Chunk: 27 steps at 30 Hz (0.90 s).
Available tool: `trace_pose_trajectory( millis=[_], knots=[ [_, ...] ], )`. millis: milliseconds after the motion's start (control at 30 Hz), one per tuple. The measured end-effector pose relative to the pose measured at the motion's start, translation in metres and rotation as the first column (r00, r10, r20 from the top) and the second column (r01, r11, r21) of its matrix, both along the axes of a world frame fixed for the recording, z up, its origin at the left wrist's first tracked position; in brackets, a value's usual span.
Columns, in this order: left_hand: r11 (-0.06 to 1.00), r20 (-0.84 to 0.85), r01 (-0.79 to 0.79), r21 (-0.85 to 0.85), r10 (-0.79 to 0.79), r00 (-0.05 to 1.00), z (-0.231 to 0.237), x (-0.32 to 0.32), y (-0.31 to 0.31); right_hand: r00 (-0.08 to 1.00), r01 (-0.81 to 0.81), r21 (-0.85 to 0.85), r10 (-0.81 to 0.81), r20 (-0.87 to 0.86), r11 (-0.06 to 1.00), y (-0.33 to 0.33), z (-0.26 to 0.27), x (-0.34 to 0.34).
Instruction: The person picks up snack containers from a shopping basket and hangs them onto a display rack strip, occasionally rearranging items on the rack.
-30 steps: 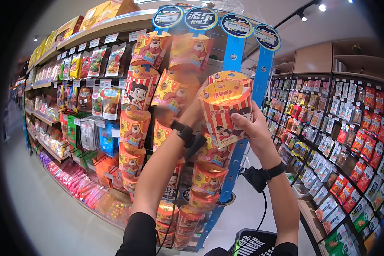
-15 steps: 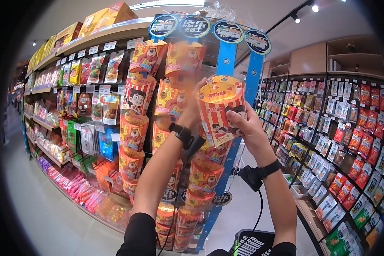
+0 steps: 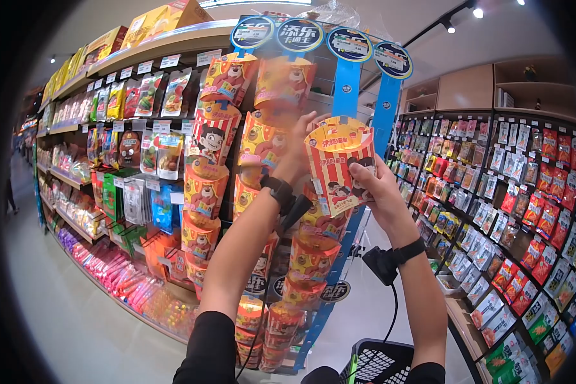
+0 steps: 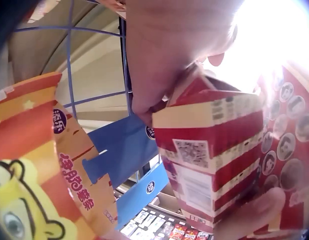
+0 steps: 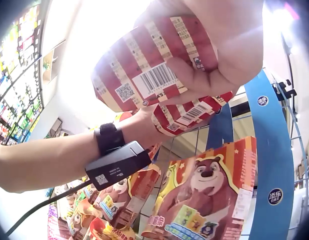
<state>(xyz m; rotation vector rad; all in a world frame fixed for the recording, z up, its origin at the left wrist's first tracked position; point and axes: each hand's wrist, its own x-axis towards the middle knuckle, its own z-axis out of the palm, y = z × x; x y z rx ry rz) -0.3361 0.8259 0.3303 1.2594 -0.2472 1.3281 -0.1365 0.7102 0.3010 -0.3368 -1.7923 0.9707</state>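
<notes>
My right hand (image 3: 381, 185) grips a red-and-cream striped snack box (image 3: 333, 176) by its right side, thumb across the printed front. Behind it, largely hidden in the head view, is a second striped box (image 5: 187, 116), close against the first. My left hand (image 3: 294, 150) reaches in from the left and holds that second box (image 4: 209, 145) near its top edge. Left fingertips show above the front box's left corner. Beside the left hand hang orange snack boxes (image 3: 265, 137) with a cartoon bear. Blue hanging strips (image 3: 347, 89) run behind both hands.
A shelf rack (image 3: 128, 54) with hanging snack bags fills the left. Another wall of packets (image 3: 512, 179) stands on the right. A black basket (image 3: 384, 361) sits low in front. Several orange boxes (image 3: 313, 259) hang below the hands. Cables trail from the wrist cameras.
The front striped box has shifted so its back panel now covers the one behind it. The left hand's fingers have come into sight above its left corner. The right hand keeps its grip.
</notes>
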Motion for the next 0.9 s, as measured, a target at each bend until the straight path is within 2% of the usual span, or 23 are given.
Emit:
trace_pose_trajectory(
  millis=[67, 167, 233, 267, 400, 433, 533, 600, 667, 733, 800, 833, 900],
  knots=[
    [0.997, -0.007, 0.072, 0.01, -0.072, 0.997, -0.001, -0.003, 0.005, 1.0, 0.015, 0.006, -0.015, 0.011, 1.0, 0.003, -0.004, 0.0],
    [0.999, -0.129, -0.042, -0.01, 0.04, 0.991, -0.005, -0.008, -0.011, 1.0, 0.006, 0.055, -0.007, 0.01, 0.998, 0.006, -0.01, -0.003],
    [0.957, -0.193, -0.283, -0.064, 0.267, 0.944, 0.0, -0.001, -0.035, 0.999, 0.017, 0.063, -0.015, -0.031, 0.998, 0.01, -0.012, -0.003],
    [0.914, -0.231, -0.398, -0.085, 0.37, 0.9, 0.002, 0.002, -0.046, 0.998, 0.025, 0.066, -0.021, -0.052, 0.998, 0.011, -0.014, -0.002],
    [0.776, -0.194, -0.631, 0.023, 0.622, 0.758, 0.001, 0.008, -0.075, 0.986, 0.164, 0.045, -0.163, -0.038, 0.985, 0.01, -0.022, 0.016],
    [0.662, -0.228, -0.733, 0.156, 0.746, 0.625, 0.003, 0.004, -0.076, 0.971, 0.236, 0.092, -0.231, -0.057, 0.967, 0.004, -0.024, 0.022],
    [0.455, -0.195, -0.845, 0.282, 0.889, 0.413, 0.008, 0.0, -0.066, 0.956, 0.269, 0.154, -0.245, -0.163, 0.951, 0.001, -0.019, 0.038],
    [0.426, -0.205, -0.858, 0.288, 0.902, 0.38, 0.007, 0.004, -0.064, 0.952, 0.29, 0.105, -0.276, -0.131, 0.951, -0.004, -0.006, 0.049],
    [0.373, -0.213, -0.867, 0.33, 0.924, 0.317, 0.014, 0.005, -0.052, 0.94, 0.311, 0.109, -0.289, -0.182, 0.944, -0.005, 0.006, 0.053],
    [0.39, -0.243, -0.854, 0.343, 0.916, 0.32, 0.027, 0.005, -0.047, 0.915, 0.381, 0.11, -0.358, -0.186, 0.918, -0.005, 0.022, 0.055],
    [0.38, -0.24, -0.858, 0.346, 0.92, 0.311, 0.044, 0.007, -0.049, 0.918, 0.382, 0.133, -0.36, -0.163, 0.914, 0.001, 0.04, 0.056],
    [0.451, -0.223, -0.858, 0.248, 0.888, 0.402, 0.054, 0.007, -0.03, 0.919, 0.384, 0.148, -0.362, -0.155, 0.911, 0.005, 0.049, 0.055],
    [0.511, -0.315, -0.819, 0.261, 0.847, 0.428, 0.066, 0.004, -0.032, 0.922, 0.384, 0.219, -0.36, -0.143, 0.897, 0.016, 0.065, 0.049]
  ],
)
